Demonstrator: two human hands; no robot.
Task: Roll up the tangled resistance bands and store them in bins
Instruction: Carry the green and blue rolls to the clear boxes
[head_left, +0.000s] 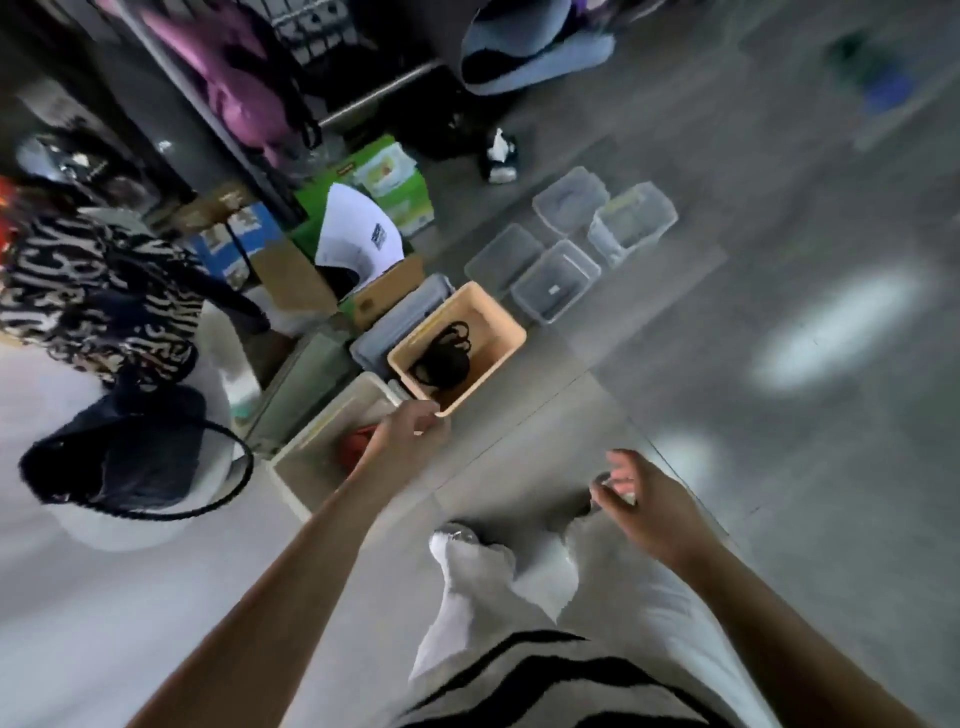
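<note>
Black bands (447, 356): they lie as a dark bundle on the bottom of the beige bin (498, 312); it is probably put there so that it cannot tangle again.
Beige bin: it stands open on the floor (519, 457), just in front of the person, so a band can be dropped in from above.
Left hand (410, 431): it is stretched to the near corner of the beige bin; the blur hides whether its fingers hold the rim or hold nothing.
Right hand (644, 499): it hangs free above the floor, away from the bins, its fingers (618, 462) loosely spread and holding nothing.
Cream bin (319, 422): it is beside the beige bin, under the left forearm; something red (358, 448) lies inside, perhaps another band.
Clear bins (571, 296): a group of them stands further away on the floor, probably waiting for more bands.
Progress: one bundle seems already stored.
</note>
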